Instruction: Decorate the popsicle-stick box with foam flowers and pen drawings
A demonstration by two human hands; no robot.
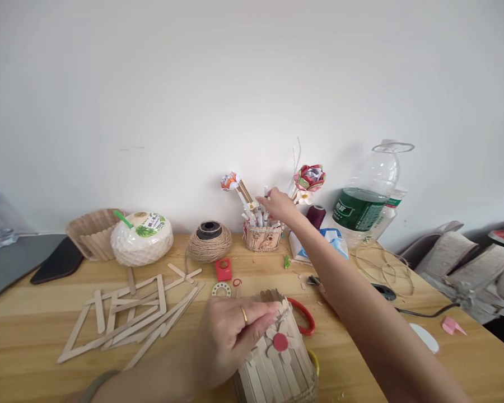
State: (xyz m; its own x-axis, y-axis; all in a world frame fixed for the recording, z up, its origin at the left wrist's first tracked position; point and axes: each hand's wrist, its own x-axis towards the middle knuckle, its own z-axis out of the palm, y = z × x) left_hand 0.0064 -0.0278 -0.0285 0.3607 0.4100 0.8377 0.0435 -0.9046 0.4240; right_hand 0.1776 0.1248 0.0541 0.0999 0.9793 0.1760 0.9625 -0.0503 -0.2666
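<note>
My right hand [280,205] reaches to the back of the table, its fingers closed around a white pen [266,193] in the stick-sided holder [264,239]. Paper flowers, one orange and white [230,181] and one red and green [309,178], also stand in that holder. Closer to me, my left hand [241,330] has thumb and forefinger pressed together over a craft-stick container [273,372]; anything pinched between them is too small to make out. A stick flower with a red round centre [281,341] decorates that container. Red-handled scissors [306,319] lie partly hidden behind it.
Loose craft sticks [130,313] spread over the left. Behind them stand a stick bowl [93,235], a white coconut-shaped container [141,239] and a twine spool [210,243]. A large bottle [363,201], a tissue pack [334,240] and loose twine [386,271] are at right.
</note>
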